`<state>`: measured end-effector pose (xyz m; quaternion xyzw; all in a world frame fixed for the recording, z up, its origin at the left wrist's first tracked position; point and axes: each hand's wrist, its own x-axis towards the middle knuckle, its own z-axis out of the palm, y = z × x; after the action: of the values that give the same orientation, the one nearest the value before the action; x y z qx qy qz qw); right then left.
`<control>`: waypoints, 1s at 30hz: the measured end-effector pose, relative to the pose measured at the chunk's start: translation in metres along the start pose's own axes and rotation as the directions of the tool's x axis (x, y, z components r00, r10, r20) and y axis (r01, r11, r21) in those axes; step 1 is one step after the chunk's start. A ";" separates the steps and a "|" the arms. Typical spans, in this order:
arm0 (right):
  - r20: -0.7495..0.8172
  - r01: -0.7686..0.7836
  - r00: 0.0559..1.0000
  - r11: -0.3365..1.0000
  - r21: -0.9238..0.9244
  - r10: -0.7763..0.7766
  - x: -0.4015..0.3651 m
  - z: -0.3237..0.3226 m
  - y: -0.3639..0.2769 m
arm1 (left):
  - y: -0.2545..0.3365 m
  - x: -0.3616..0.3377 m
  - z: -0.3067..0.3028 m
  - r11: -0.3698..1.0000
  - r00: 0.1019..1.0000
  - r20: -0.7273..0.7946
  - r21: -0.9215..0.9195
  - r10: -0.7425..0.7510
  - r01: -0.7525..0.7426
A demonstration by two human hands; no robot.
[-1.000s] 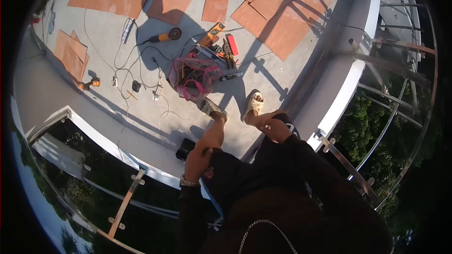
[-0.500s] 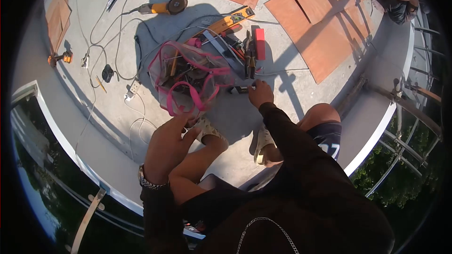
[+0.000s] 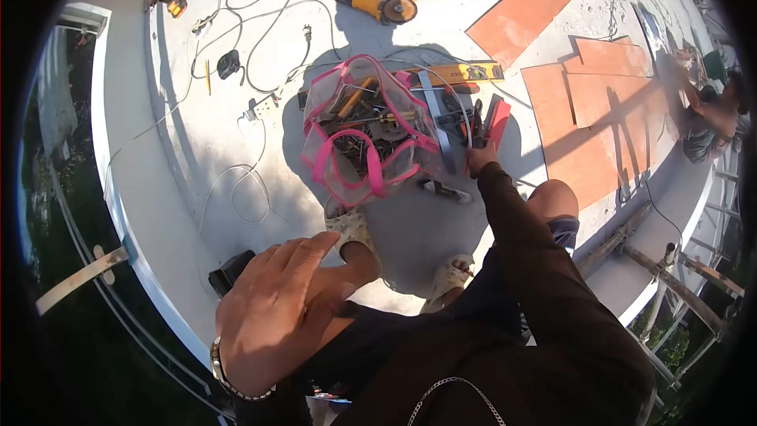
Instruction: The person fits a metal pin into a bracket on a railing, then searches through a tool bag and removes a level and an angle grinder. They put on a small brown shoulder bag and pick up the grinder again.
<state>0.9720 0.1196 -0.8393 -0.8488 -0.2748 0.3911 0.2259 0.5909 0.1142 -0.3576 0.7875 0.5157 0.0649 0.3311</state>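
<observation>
Reaching right hand [image 3: 479, 159] touches red pliers [image 3: 490, 120], grip unclear; left hand [image 3: 272, 308] released.

A single fisheye view from the person's head looks steeply down past chest and knees onto the concrete floor [image 3: 205, 134]. The left hand [image 3: 272, 315] looms close to the lens, and the pink tool bag [image 3: 363, 130] lies farther out.

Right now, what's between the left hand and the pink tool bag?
Head view: only the person's sandalled foot on shaded concrete, between left hand and pink tool bag.
</observation>
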 end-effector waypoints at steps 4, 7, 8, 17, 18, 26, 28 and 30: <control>0.293 -0.140 0.956 0.909 0.392 0.020 0.008 -0.027 -0.006 | 0.012 -0.006 -0.008 0.996 0.995 0.073 0.065 -0.062 0.058; 0.391 -0.283 0.920 0.719 0.635 0.016 -0.009 -0.051 -0.039 | 0.015 -0.006 -0.003 1.000 0.997 0.071 0.001 -0.005 0.005; 0.463 -0.394 0.886 0.530 0.751 0.002 -0.003 -0.047 -0.043 | 0.017 -0.007 -0.002 1.000 0.997 0.078 0.009 -0.024 0.023; -0.220 -0.170 0.959 0.984 0.056 0.178 0.066 0.025 -0.060 | 0.026 -0.012 0.010 0.993 0.990 0.124 0.108 -0.060 0.047; -0.252 -0.170 0.954 0.985 0.001 0.165 0.066 0.021 -0.068 | 0.026 -0.013 0.009 0.992 0.991 0.117 0.113 -0.065 0.051; 0.182 -0.322 0.938 0.935 0.150 0.294 0.120 0.015 -0.031 | 0.026 -0.031 0.008 0.999 1.000 0.022 0.048 -0.014 0.013; 0.074 -0.329 0.944 0.929 0.168 0.321 0.075 -0.001 -0.073 | 0.031 -0.031 0.005 0.999 1.000 0.009 0.048 0.001 -0.001; -0.022 -0.347 0.934 0.919 0.185 0.357 0.064 0.000 -0.086 | 0.029 -0.035 0.006 0.999 1.000 0.010 0.050 0.001 -0.001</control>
<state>0.9817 0.2245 -0.8225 -0.8712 -0.0752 0.4249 0.2343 0.6001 0.0745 -0.3364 0.7962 0.5151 0.0484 0.3138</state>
